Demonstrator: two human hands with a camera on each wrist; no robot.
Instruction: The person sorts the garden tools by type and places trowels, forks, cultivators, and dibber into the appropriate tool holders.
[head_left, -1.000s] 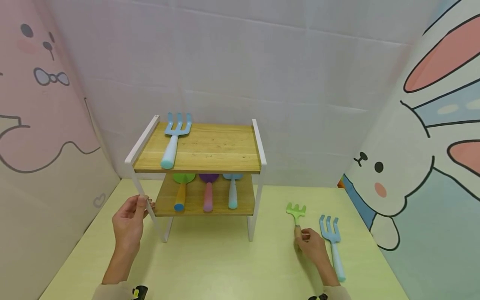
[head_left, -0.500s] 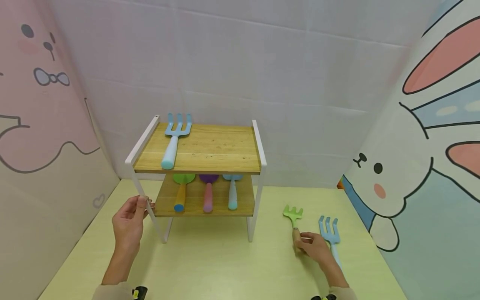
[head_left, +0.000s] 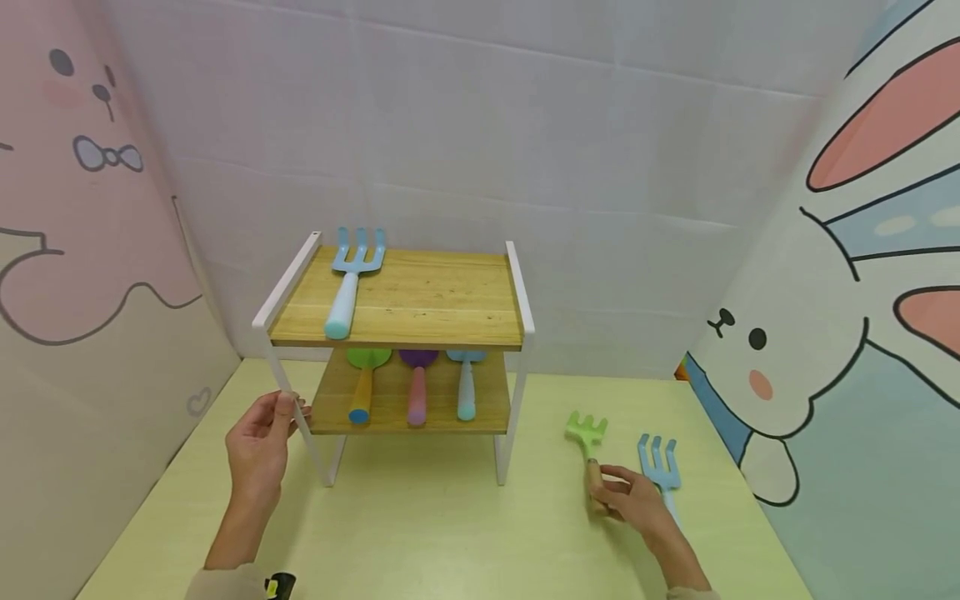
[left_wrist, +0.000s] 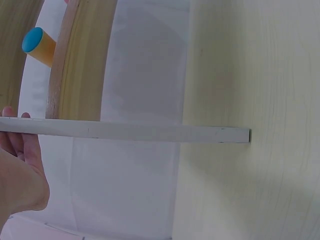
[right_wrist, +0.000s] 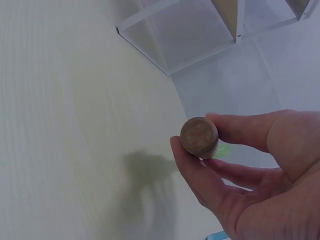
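Fork [head_left: 587, 432], green-headed and shifted slightly away from the right edge of the table [head_left: 420, 533] since one second earlier, had its handle [head_left: 593, 477] pinched narrowly between thumb and fingers of the right hand [head_left: 633, 502], head beyond them towards the back edge, while the left hand [head_left: 258, 442] gripped the left upright [head_left: 314, 452] of the rack [head_left: 442, 292].

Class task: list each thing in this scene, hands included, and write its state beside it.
rack: upright, standing
left hand: gripping the rack
green fork: held by its handle
right hand: pinching the green fork
top-shelf fork: lying, tines backward
table fork: lying, handle partly hidden
yellow-handled tool: shelved, head partly hidden
pink-handled tool: shelved, head partly hidden
lower blue tool: shelved, head partly hidden
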